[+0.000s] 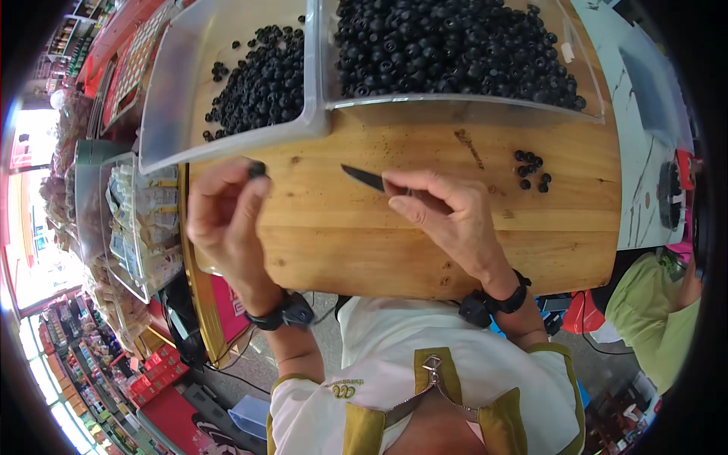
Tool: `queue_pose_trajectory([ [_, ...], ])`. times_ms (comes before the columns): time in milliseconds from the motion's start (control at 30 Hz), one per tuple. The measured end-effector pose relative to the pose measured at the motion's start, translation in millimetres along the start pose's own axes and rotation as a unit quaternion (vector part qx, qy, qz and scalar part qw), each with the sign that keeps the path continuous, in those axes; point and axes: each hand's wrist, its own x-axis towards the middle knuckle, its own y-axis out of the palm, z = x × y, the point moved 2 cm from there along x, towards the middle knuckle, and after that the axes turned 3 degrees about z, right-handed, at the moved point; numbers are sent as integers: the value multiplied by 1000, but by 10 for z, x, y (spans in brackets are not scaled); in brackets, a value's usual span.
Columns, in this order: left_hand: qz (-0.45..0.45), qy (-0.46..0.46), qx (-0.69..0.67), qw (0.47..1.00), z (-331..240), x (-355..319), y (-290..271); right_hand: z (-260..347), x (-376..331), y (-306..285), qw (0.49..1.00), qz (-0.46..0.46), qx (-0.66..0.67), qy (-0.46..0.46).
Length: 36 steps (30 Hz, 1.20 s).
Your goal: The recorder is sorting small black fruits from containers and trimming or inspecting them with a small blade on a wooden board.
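At left, the tabletop [341,258] ends in a straight side edge, with a clear box of packets [125,227] just beyond it. The near edge runs close to the person's body, below both hands. Between the hands a stretch of wood shows, giving open room, and more wood reaches from the right hand to the right edge, where a white marbled surface [644,193] begins.

The left hand [227,208] is raised near the left edge, thumb and fingers pinched narrow around one small dark round fruit [257,168]. To its right, well apart from the fruit, the right hand [451,216] grips a small knife [362,177], its dark blade pointing left toward the other hand. Further right, a loose cluster of dark fruits [533,168] lies on the wood, near the right edge and apart from the hand.

Beyond the hands, the left translucent bin [227,152] holds a small heap of dark fruits [265,83], mostly toward its right side, with bare bottom showing at left. Just beside it, the right clear bin [470,98] carries a much larger heap [447,49] that covers most of its bottom.
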Motion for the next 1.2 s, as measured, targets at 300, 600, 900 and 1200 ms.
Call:
queue_pose_trajectory([
  [300,100,117,333,930,-233,738,352,18,-45,-23,998,-15,5,-64],
  [600,328,175,245,895,-177,857,1588,110,-74,-157,982,-13,51,-181],
  [900,373,221,289,853,-110,948,1842,152,-90,-192,982,7,53,-182],
  [1200,195,-55,-127,971,-322,436,1348,142,-87,-193,976,-54,84,-191],
])
